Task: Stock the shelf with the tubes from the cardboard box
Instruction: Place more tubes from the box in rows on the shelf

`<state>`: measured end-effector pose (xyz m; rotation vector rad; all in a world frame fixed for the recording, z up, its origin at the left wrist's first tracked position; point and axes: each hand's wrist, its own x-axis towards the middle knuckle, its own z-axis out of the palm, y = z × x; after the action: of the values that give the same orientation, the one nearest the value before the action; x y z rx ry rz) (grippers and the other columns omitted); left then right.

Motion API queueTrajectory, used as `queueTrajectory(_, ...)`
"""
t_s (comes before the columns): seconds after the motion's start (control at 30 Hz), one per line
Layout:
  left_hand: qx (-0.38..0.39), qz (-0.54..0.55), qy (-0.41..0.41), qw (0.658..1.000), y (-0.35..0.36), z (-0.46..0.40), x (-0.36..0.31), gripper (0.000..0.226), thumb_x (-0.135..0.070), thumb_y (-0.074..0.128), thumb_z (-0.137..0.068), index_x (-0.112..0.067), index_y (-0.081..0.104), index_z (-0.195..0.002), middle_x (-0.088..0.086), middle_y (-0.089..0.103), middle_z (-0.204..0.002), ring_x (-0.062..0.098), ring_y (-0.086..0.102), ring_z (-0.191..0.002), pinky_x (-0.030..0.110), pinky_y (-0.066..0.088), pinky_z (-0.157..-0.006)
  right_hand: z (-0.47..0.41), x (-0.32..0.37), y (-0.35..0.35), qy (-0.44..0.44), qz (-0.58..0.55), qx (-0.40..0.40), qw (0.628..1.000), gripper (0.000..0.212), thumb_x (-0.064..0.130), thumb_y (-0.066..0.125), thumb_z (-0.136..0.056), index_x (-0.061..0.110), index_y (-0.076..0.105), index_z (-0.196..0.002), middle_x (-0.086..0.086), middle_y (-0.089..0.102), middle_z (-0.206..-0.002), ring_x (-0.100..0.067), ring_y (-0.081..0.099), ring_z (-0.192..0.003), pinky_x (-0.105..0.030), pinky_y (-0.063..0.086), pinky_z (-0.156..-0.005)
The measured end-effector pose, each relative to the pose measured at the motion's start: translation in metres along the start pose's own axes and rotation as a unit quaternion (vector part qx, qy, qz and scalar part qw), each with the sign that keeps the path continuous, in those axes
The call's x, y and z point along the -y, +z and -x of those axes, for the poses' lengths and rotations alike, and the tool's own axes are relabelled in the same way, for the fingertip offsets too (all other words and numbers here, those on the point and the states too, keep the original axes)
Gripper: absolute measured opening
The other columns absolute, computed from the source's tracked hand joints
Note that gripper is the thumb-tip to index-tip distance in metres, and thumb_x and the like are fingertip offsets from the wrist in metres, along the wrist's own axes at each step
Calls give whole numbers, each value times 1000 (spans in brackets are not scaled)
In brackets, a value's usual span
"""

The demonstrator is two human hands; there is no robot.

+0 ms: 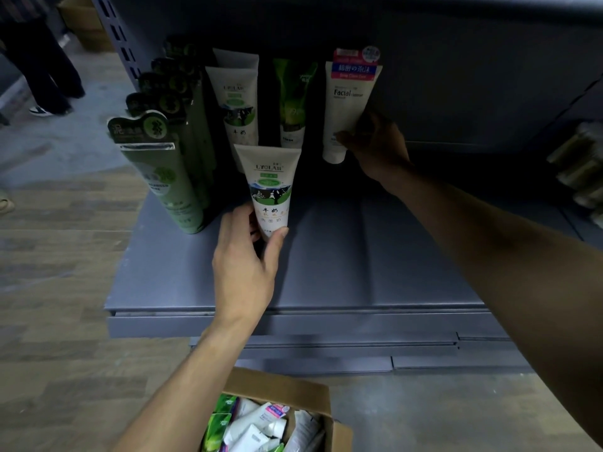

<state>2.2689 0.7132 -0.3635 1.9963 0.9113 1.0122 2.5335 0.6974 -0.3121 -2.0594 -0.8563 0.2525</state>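
Note:
My left hand [246, 256] grips the lower end of a white and green LYOLAR tube [269, 187], held upright over the grey shelf [359, 256] in front of two matching tubes [236, 102]. Deep in the shelf, my right hand [375, 141] holds a white Facial tube with a red top [349, 99] near its cap, upright beside a dark green tube [293, 102]. The cardboard box [287, 389] sits on the floor below, with several white and green tubes [257, 425] inside.
A row of tall green carded packs [166, 164] stands at the shelf's left end. More stacked goods [580, 168] show at the far right. A person's dark-trousered legs [42, 70] stand on the floor at upper left, near other boxes [85, 17].

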Motion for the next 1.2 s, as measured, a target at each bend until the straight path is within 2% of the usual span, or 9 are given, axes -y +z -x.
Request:
queueTrajectory(0.13, 0, 2, -1, 1000, 1, 0, 1, 38, -28, 69, -90, -15, 53, -122, -2, 56, -113, 11, 59, -94, 38, 56, -82, 2, -3, 1, 19, 3, 0, 1000, 68, 37, 78, -78, 20, 50, -137, 0, 61, -132, -18, 58, -119, -39, 53, -96)
queueTrajectory(0.37, 1, -2, -3, 1000, 1, 0, 1, 37, -29, 68, -91, -15, 53, -122, -2, 56, -111, 11, 59, -93, 39, 56, -81, 6, -4, 9, 56, 26, -34, 998, 68, 37, 79, -77, 17, 50, -136, -2, 58, -134, -21, 55, -122, -30, 50, -94)
queueTrajectory(0.5, -1, -3, -2, 1000, 0, 0, 1, 36, -29, 68, -91, -15, 53, -121, 0, 56, -109, 13, 59, -92, 42, 55, -80, 40, 7, 16, 42, 82, -60, 994, 47, 37, 71, -80, 16, 58, -120, 0, 61, -120, -20, 57, -115, -18, 41, -77)
queueTrajectory(0.57, 1, -2, 0, 1000, 0, 0, 1, 36, -28, 68, -91, -15, 53, -121, 1, 55, -110, 16, 59, -94, 44, 55, -80, 76, 15, 18, 12, 57, -2, 998, 36, 32, 68, -82, 19, 63, -116, 3, 65, -113, -14, 62, -107, -19, 45, -76)
queueTrajectory(0.67, -2, 1, -1, 1000, 0, 0, 0, 36, -28, 67, -91, -13, 53, -121, 2, 55, -109, 19, 59, -95, 45, 54, -81, 127, 31, 17, 8, -119, 116, 986, 43, 17, 76, -82, 17, 60, -122, 5, 67, -117, -5, 63, -110, -23, 52, -95)
queueTrajectory(0.77, -6, -11, -2, 1000, -3, 1, -4, 41, -32, 67, -90, -10, 55, -122, 5, 55, -108, 20, 57, -97, 38, 51, -81, 149, 49, 20, -13, -158, 151, 976, 48, 23, 81, -78, 17, 61, -122, 9, 68, -116, -2, 64, -108, -23, 53, -93)
queueTrajectory(0.93, 15, -51, 6, 999, -21, 5, -1, 51, -35, 75, -84, -9, 55, -124, 5, 53, -114, 22, 55, -105, 37, 50, -86, 148, 66, 31, -42, -85, 122, 988, 45, 28, 82, -76, 20, 64, -116, 14, 69, -108, 2, 65, -98, -21, 55, -87)
queueTrajectory(1.1, 38, -115, 29, 992, -57, 8, 18, 43, -39, 70, -86, -13, 57, -118, 3, 59, -111, 20, 59, -102, 42, 53, -82, 140, 70, 42, -64, -48, 100, 992, 35, 28, 78, -82, 19, 66, -113, 10, 71, -107, 0, 66, -96, -20, 55, -85)
queueTrajectory(1.2, 31, -126, 19, 991, -70, 1, 29, 40, -38, 70, -87, -12, 58, -115, 0, 58, -107, 16, 58, -98, 36, 51, -82, 129, 74, 52, -87, -15, 86, 992, 36, 30, 75, -84, 14, 65, -114, 4, 71, -109, -5, 67, -96, -21, 55, -85)
